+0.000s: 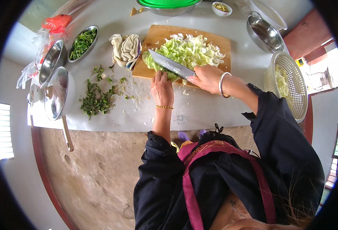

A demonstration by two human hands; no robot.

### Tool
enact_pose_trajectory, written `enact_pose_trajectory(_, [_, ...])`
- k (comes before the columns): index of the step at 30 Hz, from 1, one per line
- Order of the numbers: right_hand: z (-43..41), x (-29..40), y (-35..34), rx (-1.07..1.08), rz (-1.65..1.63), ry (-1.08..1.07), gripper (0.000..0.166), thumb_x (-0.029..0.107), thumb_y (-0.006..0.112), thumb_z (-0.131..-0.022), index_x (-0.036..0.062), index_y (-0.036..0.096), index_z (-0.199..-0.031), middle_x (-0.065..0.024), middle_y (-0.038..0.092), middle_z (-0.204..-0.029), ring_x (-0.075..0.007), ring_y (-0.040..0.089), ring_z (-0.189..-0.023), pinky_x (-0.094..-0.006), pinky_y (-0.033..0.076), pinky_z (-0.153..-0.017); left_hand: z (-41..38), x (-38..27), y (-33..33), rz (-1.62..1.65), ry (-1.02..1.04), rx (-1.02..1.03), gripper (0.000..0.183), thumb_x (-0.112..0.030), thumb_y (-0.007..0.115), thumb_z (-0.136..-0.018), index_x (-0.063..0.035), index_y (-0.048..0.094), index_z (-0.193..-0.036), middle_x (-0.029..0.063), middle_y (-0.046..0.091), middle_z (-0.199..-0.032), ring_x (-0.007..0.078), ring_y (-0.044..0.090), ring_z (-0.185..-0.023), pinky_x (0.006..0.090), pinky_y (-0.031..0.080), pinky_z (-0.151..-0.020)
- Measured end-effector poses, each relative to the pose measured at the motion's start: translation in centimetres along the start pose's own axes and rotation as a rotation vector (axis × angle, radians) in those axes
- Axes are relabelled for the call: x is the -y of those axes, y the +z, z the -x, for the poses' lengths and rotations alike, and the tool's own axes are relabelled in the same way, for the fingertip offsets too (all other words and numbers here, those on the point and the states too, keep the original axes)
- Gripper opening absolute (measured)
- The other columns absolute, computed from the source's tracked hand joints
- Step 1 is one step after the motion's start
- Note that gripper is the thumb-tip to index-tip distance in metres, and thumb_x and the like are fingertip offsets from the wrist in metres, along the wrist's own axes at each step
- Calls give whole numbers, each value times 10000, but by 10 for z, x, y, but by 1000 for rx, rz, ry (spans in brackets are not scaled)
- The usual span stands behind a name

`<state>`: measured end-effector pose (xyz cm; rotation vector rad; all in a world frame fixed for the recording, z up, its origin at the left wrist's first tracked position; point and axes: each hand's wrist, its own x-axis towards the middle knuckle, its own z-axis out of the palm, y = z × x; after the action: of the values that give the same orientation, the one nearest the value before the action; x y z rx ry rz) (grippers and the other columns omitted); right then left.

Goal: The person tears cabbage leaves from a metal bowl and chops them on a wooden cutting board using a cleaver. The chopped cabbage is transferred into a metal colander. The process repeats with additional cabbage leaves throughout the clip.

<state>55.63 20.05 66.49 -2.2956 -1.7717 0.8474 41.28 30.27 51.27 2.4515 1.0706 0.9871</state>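
Note:
My right hand grips the handle of a broad cleaver, whose blade points up and to the left across pale green leaves. With bent fingers, my left hand holds some cabbage leaves at the near edge of a wooden cutting board. The blade lies close to those fingertips and partly covers the leaves. A heap of shredded cabbage spreads over the board behind the cleaver.
Left of the board lie a crumpled cloth, green trimmings, a bowl of chopped greens and a lidded pan. On the right are a steel basin and a colander. A green basket stands behind.

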Motion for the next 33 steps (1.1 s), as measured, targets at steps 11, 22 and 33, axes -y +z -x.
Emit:
enact_pose_trajectory(11, [5, -19, 8, -14, -545, 160, 373, 321, 480, -943, -37, 493, -840, -78, 520, -584, -151, 517, -413, -318, 432, -395, -17, 16, -15, 49, 16, 48, 312, -124, 658, -723, -30, 606, -1016, 149, 587, -1058, 316, 520, -966, 404, 401, -840])
enact_pose_trajectory(22, [17, -26, 6, -79, -640, 135, 377, 329, 503, -935, -24, 483, -805, -66, 511, -578, -136, 513, -419, -304, 413, -394, -94, 67, -5, 360, -263, 407, 290, -205, 718, -711, -39, 668, -943, 84, 669, -832, 280, 624, -790, 375, 472, -705])
enact_pose_trajectory(33, [-17, 6, -1, -188, -81, -93, 379, 331, 522, -908, -31, 518, -796, -183, 561, -617, -329, 563, -588, -405, 444, -583, -73, 55, -8, 38, -348, 107, 405, -280, 765, -640, -52, 659, -958, 101, 672, -834, 245, 635, -761, 346, 487, -699])
